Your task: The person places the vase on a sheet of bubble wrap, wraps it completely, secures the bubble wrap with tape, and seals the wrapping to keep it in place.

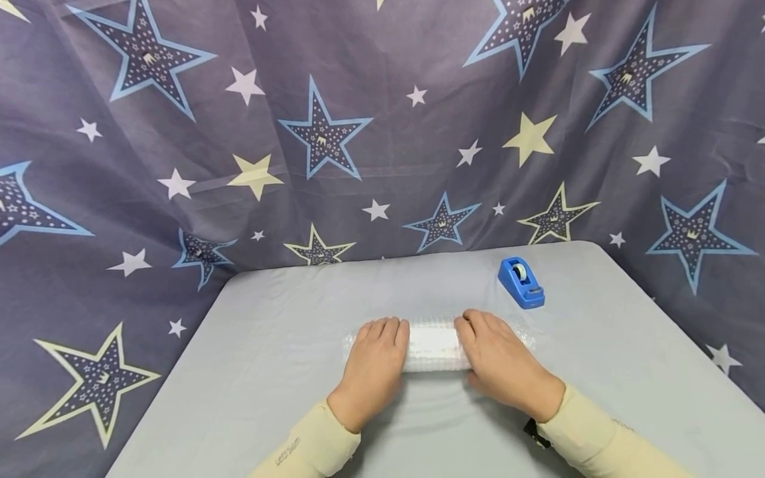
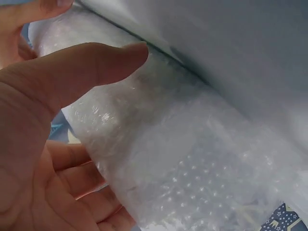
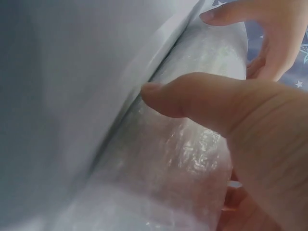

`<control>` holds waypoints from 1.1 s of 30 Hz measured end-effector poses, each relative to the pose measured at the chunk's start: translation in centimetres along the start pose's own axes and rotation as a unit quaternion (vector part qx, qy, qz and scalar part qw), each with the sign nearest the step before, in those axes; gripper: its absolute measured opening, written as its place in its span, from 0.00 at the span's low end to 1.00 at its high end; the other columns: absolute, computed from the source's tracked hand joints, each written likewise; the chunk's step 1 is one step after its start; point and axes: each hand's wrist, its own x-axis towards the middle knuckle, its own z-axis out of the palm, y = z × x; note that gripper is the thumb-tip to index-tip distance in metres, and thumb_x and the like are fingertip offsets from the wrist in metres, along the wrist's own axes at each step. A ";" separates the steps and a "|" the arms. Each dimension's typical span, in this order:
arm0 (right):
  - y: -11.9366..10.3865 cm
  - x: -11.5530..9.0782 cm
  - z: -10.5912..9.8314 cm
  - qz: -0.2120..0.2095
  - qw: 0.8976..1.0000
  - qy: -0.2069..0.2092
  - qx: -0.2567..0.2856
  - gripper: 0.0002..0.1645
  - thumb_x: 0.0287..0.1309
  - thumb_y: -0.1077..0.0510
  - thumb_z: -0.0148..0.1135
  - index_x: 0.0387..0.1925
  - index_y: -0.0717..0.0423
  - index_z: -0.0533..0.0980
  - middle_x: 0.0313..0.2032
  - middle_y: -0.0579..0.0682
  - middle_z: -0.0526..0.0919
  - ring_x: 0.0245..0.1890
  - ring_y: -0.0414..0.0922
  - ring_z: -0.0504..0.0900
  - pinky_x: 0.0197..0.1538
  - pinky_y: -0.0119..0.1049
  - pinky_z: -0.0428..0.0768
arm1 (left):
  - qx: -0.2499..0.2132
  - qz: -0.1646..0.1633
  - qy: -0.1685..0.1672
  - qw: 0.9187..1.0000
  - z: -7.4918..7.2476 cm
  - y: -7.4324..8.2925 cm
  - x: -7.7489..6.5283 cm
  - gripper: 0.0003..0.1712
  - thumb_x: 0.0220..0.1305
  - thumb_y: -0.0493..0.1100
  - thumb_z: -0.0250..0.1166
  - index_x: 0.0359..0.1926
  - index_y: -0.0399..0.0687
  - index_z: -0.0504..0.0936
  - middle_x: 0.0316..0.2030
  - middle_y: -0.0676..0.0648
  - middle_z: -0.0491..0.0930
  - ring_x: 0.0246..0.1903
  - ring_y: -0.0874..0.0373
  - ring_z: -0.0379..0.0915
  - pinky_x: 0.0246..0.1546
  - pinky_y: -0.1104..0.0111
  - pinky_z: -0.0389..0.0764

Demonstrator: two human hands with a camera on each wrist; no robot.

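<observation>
A bundle rolled in clear bubble wrap [image 1: 435, 352] lies crosswise on the grey-covered table, with something pale showing through its middle. My left hand [image 1: 372, 365] grips it near its left end, fingers over the top. Toward the other end my right hand [image 1: 505, 365] holds it the same way. In the left wrist view the thumb [image 2: 101, 67] presses along the near side of the bubble wrap [image 2: 192, 163], while the fingers curl round the far side. The right wrist view shows that thumb [image 3: 192, 96] against the wrap [image 3: 178, 154]. Loose wrap sticks out past both hands.
A blue tape dispenser [image 1: 521, 284] with a roll of tape stands behind the right hand, near the table's back right. The table [image 1: 263, 352] is covered in smooth grey cloth. A star-patterned curtain [image 1: 388, 153] hangs along its back and sides.
</observation>
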 end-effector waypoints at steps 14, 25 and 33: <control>0.4 0.6 -0.3 0.012 0.999 -0.007 -0.029 0.47 0.22 0.56 0.86 0.50 0.60 0.72 0.42 0.54 0.77 0.38 0.53 0.79 0.44 0.48 0.79 | 0.002 -0.016 -0.045 0.999 0.1 -0.5 0.8 0.36 0.33 0.39 0.76 0.49 0.44 0.74 0.42 0.47 0.80 0.44 0.46 0.79 0.47 0.54 0.73; 0.1 0.0 -1.2 0.010 1.000 -0.020 -0.015 0.44 0.22 0.54 0.85 0.48 0.57 0.73 0.39 0.50 0.77 0.36 0.50 0.77 0.39 0.46 0.78 | 0.013 -0.008 -0.059 0.998 -0.7 0.0 0.2 0.40 0.25 0.48 0.82 0.45 0.47 0.74 0.36 0.49 0.77 0.37 0.47 0.76 0.41 0.55 0.68; -0.6 -0.5 -2.3 0.011 0.998 -0.058 0.011 0.46 0.21 0.52 0.86 0.49 0.56 0.74 0.42 0.50 0.79 0.37 0.48 0.79 0.42 0.47 0.80 | 0.009 0.006 -0.086 0.996 -2.6 0.3 -0.4 0.38 0.23 0.51 0.80 0.41 0.49 0.73 0.31 0.51 0.75 0.33 0.49 0.74 0.39 0.57 0.67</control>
